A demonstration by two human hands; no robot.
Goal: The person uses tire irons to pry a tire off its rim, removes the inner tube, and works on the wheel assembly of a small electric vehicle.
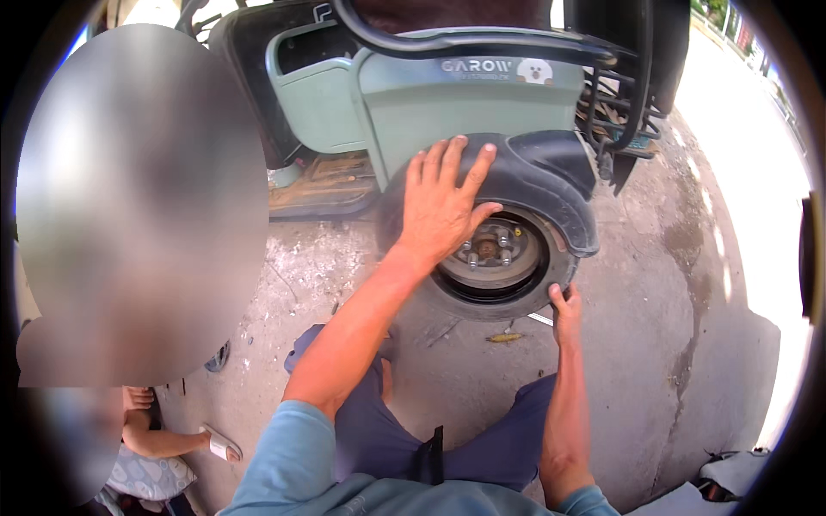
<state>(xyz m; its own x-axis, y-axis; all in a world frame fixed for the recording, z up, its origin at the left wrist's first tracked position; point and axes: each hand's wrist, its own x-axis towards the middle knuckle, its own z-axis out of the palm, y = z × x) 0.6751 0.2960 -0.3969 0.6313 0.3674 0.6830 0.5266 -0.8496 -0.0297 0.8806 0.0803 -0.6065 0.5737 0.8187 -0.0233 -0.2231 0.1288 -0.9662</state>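
A wheel [482,296] with a black tire and a dark rim sits under the black fender [551,172] of a pale green vehicle [465,103]. At its centre the hub [488,249] shows several studs or nuts. My left hand [443,206] lies flat with fingers spread over the upper left of the fender and wheel, its thumb reaching toward the rim. Low on the right side, my right hand [564,311] grips the tire's edge, thumb on the sidewall; its other fingers are mostly hidden behind the tire.
A yellowish tool [505,338] lies on the concrete floor below the wheel, near a thin metal rod [540,319]. On the left is a blurred-out person, with a sandalled foot [224,443] close by. A metal rack [619,120] juts out at the vehicle's right end.
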